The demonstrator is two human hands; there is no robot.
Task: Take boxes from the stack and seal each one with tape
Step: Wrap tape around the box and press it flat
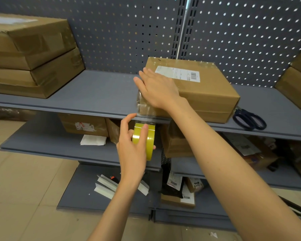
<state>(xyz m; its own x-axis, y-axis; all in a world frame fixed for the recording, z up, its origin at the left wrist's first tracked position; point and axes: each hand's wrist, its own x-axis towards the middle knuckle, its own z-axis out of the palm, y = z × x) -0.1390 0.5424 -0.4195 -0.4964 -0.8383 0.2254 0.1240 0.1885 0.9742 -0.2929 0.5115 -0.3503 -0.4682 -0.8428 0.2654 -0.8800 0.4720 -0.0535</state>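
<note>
A brown cardboard box [207,91] with a white shipping label lies on the grey shelf [97,94]. My right hand [156,87] lies flat on the box's left end, fingers straight, pressing clear tape onto it. A strip of clear tape [144,112] runs down over the box's front left corner to a yellow tape roll [149,141]. My left hand [132,148] grips that roll just below the shelf's front edge. A stack of three brown boxes [31,56] sits at the shelf's left.
Black-handled scissors [248,119] lie on the shelf right of the box. More boxes [295,84] stand at the far right. Lower shelves hold boxes [83,124], papers and loose parcels. A pegboard wall [120,32] backs the shelf. Tan floor tiles lie below left.
</note>
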